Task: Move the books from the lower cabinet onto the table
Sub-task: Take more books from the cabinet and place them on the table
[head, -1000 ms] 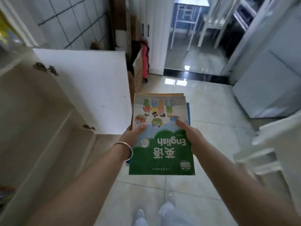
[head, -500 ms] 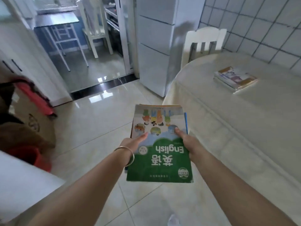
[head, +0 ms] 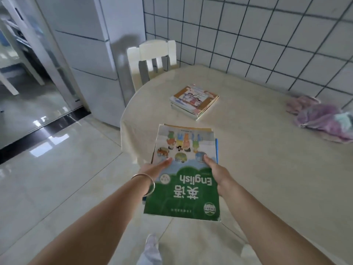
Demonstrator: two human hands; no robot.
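I carry a small stack of books flat in front of me; its top cover is green and white with "English" printed upside down. My left hand grips the stack's left edge, thumb on the cover. My right hand grips the right edge the same way. The stack hangs over the near left edge of the table, which wears a cream cloth. Another pile of books lies on the table farther back. The cabinet is out of view.
A white chair stands at the table's far end, against a white fridge. A pink and purple cloth bundle lies at the table's right side by the tiled wall. Glossy floor tiles stretch left toward a doorway.
The view has swung right from the open cabinet to the table. The held stack now reaches over the table's edge, and the pile on the table is closer.
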